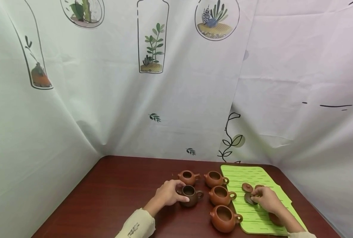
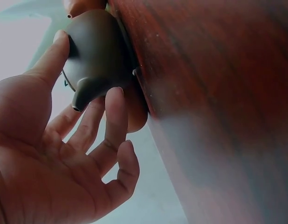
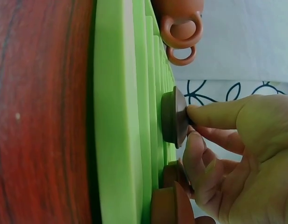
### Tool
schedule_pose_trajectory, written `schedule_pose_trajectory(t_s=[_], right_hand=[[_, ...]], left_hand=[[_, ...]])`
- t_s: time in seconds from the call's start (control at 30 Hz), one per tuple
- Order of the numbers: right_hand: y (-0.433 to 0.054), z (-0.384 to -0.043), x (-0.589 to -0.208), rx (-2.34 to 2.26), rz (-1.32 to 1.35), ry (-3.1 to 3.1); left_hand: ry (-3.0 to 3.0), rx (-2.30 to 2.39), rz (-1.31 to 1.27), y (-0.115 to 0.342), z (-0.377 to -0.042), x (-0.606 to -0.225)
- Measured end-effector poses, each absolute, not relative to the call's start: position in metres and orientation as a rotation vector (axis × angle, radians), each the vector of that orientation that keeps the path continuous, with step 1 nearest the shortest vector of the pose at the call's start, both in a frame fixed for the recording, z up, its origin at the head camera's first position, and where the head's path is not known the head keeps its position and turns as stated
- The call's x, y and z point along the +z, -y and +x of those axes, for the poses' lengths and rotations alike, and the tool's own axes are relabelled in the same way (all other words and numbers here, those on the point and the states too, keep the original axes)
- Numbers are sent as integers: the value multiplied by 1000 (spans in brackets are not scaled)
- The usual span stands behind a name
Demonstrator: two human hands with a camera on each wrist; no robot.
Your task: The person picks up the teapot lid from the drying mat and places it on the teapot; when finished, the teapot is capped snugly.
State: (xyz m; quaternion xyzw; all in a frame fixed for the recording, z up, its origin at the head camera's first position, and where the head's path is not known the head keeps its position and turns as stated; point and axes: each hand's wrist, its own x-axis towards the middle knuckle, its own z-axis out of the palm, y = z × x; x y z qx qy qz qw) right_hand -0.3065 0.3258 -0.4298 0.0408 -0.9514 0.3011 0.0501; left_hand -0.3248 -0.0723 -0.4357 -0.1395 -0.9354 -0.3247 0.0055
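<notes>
Your left grip (image 1: 171, 194) holds the dark pot (image 1: 191, 201) on the desk (image 1: 119, 180); your right grip (image 1: 267, 199) pinches the dark lid (image 1: 249, 199) over the mat (image 1: 242, 172), where a slack pinch could drop it.

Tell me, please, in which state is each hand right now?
Left hand: closed, holding the dark teapot.
Right hand: closed, pinching the dark lid.

head: high, forward-down | wrists: close, rolled sideways | head+left share dark teapot (image 2: 97, 44) | head+right share green mat (image 3: 113, 116)
</notes>
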Motion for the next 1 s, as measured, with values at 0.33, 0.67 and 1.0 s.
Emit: schedule_pose_trajectory(t_s=[0.33,0.67,1.0], right_hand=[[-323,-304,-428,998,122,2886],[-317,-304,-424,979,190,2837],[-304,-300,-418,1038,208,2804]], left_hand=[[2942,-991,-423,71,-326,-436],[2950,-987,-406,70,-326,-434],[2950,-975,-394,70,-325,-434]])
